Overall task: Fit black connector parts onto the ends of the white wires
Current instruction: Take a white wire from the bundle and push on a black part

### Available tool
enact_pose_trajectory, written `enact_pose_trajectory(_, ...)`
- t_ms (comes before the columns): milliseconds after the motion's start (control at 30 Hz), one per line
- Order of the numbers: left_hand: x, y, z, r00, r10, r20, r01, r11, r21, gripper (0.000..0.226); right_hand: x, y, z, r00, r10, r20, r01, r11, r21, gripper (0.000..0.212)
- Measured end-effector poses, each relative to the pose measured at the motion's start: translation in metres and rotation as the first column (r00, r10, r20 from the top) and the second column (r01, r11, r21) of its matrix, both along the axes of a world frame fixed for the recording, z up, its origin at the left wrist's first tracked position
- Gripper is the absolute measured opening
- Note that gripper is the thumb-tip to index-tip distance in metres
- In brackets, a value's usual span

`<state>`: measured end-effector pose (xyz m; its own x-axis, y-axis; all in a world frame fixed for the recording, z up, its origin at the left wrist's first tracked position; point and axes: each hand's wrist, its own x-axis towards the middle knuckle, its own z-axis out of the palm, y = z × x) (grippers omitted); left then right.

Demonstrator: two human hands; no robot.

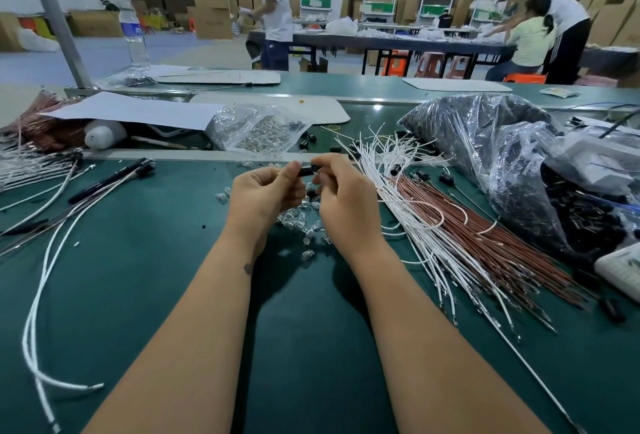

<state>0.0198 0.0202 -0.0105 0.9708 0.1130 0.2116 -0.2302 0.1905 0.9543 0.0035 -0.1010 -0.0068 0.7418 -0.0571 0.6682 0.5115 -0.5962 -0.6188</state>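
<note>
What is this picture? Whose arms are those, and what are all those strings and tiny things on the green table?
The camera sits on a person's head, so you see their own two arms reaching out. The left hand and right hand together pinch a small black connector part above the green table. The strings are wires: a big pile of white wires mixed with reddish ones lies to the right. Tiny clear pieces are scattered under the hands. The big plastic bag on the right holds many more black parts. Other workers stand at tables far behind.
</note>
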Motion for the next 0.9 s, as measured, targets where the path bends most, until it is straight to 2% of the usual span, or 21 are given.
enact_pose_trajectory(167, -0.002, -0.002, 0.000, 0.993, 0.056, 0.107, -0.076, 0.979, 0.191, 0.022, 0.001, 0.003, 0.003, 1.000, 0.009, -0.006, -0.009, 0.991, -0.132, 0.016)
enact_pose_trajectory(267, 0.000, 0.003, -0.001, 0.953, 0.233, 0.195, -0.288, 0.897, 0.336, 0.031, 0.005, -0.002, 0.001, 0.989, -0.147, 0.000, 0.142, 0.955, -0.262, 0.013)
enact_pose_trajectory(333, 0.004, 0.013, -0.001, 0.859, 0.467, 0.209, -0.511, 0.773, 0.376, 0.033, 0.005, -0.010, -0.001, 0.961, -0.275, 0.033, 0.272, 0.913, -0.303, 0.014)
enact_pose_trajectory(400, 0.007, 0.024, 0.001, 0.748, 0.647, 0.148, -0.651, 0.674, 0.349, 0.029, 0.005, -0.016, 0.000, 0.937, -0.343, 0.065, 0.345, 0.879, -0.329, 0.013)
enact_pose_trajectory(500, 0.011, 0.032, 0.002, 0.662, 0.745, 0.082, -0.718, 0.599, 0.354, 0.030, 0.003, -0.015, 0.002, 0.930, -0.351, 0.106, 0.361, 0.826, -0.433, 0.014)
enact_pose_trajectory(600, 0.008, 0.035, 0.004, 0.571, 0.820, 0.030, -0.716, 0.480, 0.507, 0.020, 0.002, -0.012, 0.004, 0.944, -0.301, 0.133, 0.327, 0.810, -0.487, 0.013)
enact_pose_trajectory(667, 0.004, 0.030, 0.005, 0.598, 0.784, 0.164, -0.670, 0.378, 0.639, 0.040, 0.001, -0.009, 0.005, 0.960, -0.259, 0.110, 0.279, 0.829, -0.485, 0.011)
enact_pose_trajectory(733, -0.001, 0.013, 0.005, 0.712, 0.570, 0.410, -0.642, 0.294, 0.708, 0.051, 0.000, -0.004, 0.004, 0.970, -0.223, 0.094, 0.240, 0.835, -0.494, 0.009)
enact_pose_trajectory(767, -0.002, 0.002, 0.002, 0.757, 0.411, 0.508, -0.631, 0.255, 0.733, 0.046, -0.001, -0.001, 0.003, 0.972, -0.213, 0.095, 0.232, 0.834, -0.501, 0.009)
enact_pose_trajectory(833, -0.003, -0.015, -0.001, 0.792, 0.168, 0.586, -0.610, 0.219, 0.762, 0.032, -0.001, 0.001, 0.003, 0.975, -0.204, 0.091, 0.222, 0.838, -0.498, 0.012)
enact_pose_trajectory(900, -0.002, -0.016, -0.002, 0.802, 0.094, 0.590, -0.593, 0.242, 0.768, 0.030, 0.001, -0.003, 0.003, 0.972, -0.215, 0.093, 0.232, 0.839, -0.492, 0.014)
